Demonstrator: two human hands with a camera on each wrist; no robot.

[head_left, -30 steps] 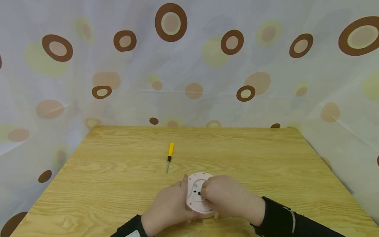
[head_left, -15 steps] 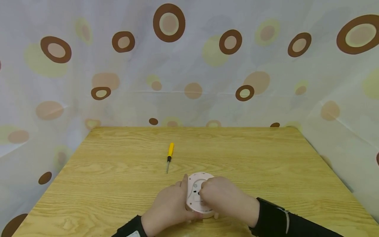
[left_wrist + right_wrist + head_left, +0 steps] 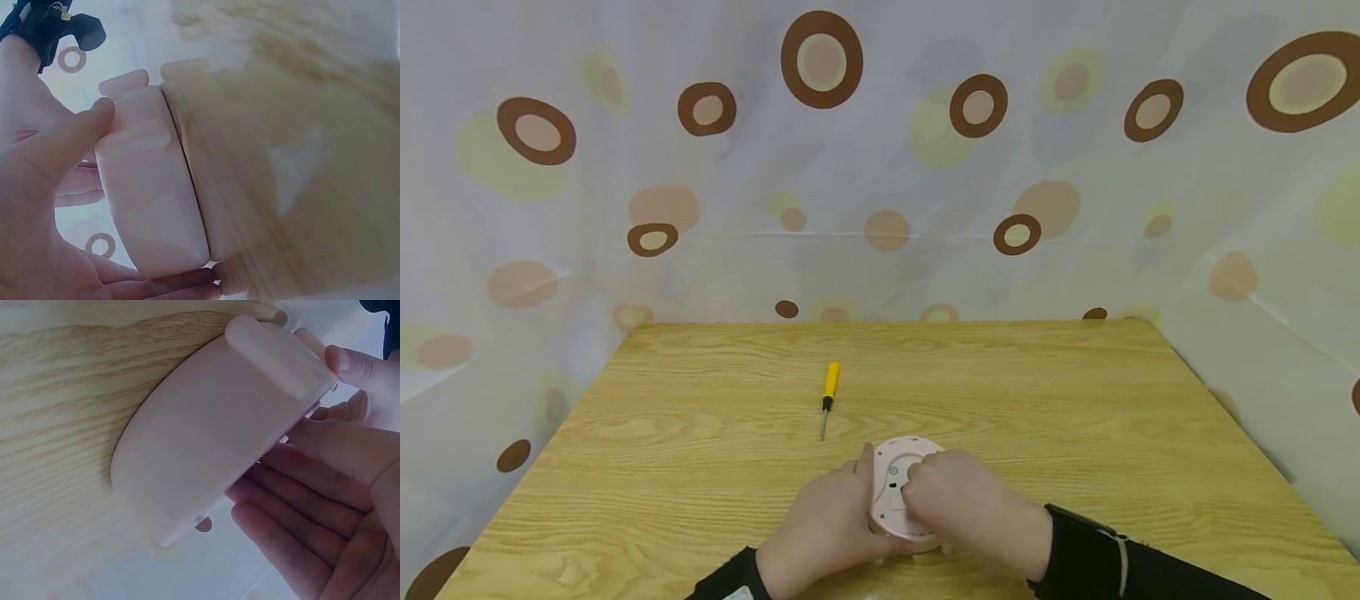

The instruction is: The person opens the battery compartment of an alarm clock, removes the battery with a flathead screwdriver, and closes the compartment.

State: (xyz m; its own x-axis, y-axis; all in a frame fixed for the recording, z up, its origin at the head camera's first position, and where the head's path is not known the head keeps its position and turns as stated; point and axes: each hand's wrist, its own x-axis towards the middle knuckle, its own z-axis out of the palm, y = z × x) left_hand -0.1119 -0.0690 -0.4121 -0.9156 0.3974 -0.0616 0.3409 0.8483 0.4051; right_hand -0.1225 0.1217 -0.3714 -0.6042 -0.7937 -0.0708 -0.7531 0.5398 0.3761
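A round pale pink device (image 3: 891, 467) lies back up near the table's front edge. My left hand (image 3: 827, 525) grips its left rim, thumb along the side. In the left wrist view the thumb (image 3: 59, 147) presses the pink device (image 3: 150, 200) and the fingers wrap beneath it. My right hand (image 3: 962, 500) covers the right half of the back, with its curled fingertips at a small black knob (image 3: 901, 488). The right wrist view shows the pink device (image 3: 212, 425) tilted on the wood, with the right hand's fingers (image 3: 306, 512) beside its back. A yellow-handled screwdriver (image 3: 828, 388) lies farther back, untouched.
The wooden table (image 3: 1075, 417) is bordered at the back and both sides by a white curtain with brown and yellow circles (image 3: 887, 183). The screwdriver's tip points toward me, a short way beyond the device.
My right hand has crept slightly left over the device's back, hiding more of the black knob. The left hand, device and screwdriver have stayed in place.
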